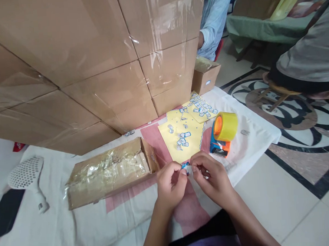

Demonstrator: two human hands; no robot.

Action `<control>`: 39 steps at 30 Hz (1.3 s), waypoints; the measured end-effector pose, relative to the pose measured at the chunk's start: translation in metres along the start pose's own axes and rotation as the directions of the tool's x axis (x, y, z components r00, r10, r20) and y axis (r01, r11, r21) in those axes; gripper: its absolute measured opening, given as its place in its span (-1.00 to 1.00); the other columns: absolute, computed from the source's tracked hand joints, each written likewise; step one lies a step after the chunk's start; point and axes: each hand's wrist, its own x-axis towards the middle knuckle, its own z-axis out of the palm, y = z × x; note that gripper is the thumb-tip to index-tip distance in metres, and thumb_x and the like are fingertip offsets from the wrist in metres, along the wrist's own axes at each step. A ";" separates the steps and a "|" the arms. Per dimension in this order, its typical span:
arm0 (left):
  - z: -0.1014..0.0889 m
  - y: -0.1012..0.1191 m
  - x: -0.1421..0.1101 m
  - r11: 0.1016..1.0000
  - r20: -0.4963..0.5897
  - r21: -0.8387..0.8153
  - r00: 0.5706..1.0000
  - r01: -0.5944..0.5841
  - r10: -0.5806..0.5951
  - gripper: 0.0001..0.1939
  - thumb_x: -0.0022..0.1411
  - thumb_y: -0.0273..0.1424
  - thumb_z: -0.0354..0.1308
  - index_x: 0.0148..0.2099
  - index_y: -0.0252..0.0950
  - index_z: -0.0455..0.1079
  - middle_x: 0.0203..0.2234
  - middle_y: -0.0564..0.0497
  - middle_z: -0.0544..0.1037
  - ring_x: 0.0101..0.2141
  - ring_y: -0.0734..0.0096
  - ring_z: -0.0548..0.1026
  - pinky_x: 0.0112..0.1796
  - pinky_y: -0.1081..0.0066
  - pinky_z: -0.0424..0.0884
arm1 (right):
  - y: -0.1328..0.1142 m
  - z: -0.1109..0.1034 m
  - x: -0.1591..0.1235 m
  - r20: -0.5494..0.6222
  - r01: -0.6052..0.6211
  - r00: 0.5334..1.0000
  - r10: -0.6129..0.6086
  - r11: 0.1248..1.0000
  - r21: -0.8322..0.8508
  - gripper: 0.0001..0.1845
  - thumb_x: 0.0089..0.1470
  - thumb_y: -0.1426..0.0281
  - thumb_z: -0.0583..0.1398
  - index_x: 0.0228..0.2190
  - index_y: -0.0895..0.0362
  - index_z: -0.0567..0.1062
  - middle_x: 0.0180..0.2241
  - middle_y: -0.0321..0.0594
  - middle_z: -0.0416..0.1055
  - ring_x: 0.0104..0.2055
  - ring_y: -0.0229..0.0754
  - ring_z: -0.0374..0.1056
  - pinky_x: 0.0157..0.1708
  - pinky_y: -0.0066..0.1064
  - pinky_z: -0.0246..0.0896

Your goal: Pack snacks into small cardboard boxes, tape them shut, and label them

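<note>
A small blue-and-white piece (185,166), perhaps a sticker, is pinched at the fingertips of my left hand (170,184). My right hand (211,176) is closed with thumb and forefinger together at the other side of the same piece. Just beyond my hands lies a yellow sheet (171,137) with a blue edge, bearing several small blue-rimmed white labels (183,139). Behind it, another yellow sheet (202,117) carries many more such labels. A blue-and-orange tape dispenser (219,146) with a wide yellow tape roll (229,126) stands right of the sheets.
A long taped cardboard box (106,174) lies left of my hands. Stacked cartons (99,67) wall off the table's back. A white slotted skimmer (28,176) is at far left, a small carton (206,74) at the far corner. Two people sit beyond, right.
</note>
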 end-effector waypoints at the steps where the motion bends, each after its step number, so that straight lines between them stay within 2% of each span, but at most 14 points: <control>1: 0.000 0.000 0.000 1.000 -0.003 0.000 1.000 -0.003 0.003 -0.78 0.36 -0.48 0.12 -0.39 -0.25 0.26 -0.56 0.16 0.39 -0.52 0.57 0.35 -0.45 0.53 0.21 | 0.000 0.000 0.000 0.001 -0.004 1.000 0.004 1.000 -0.001 -0.90 0.33 0.48 0.14 -0.27 0.08 0.39 -0.28 -0.24 0.35 -0.40 -0.31 0.22 -0.49 -0.46 0.09; 39: -0.001 -0.002 0.004 0.999 0.012 0.046 1.000 0.003 -0.004 -0.75 0.34 -0.45 0.12 -0.43 -0.25 0.25 -0.60 0.17 0.34 -0.55 0.58 0.32 -0.47 0.53 0.18 | 0.004 -0.013 0.001 0.001 -0.061 0.998 0.061 0.998 -0.030 -0.83 0.32 0.48 0.13 -0.37 0.09 0.36 -0.38 -0.31 0.30 -0.45 -0.30 0.14 -0.51 -0.42 0.01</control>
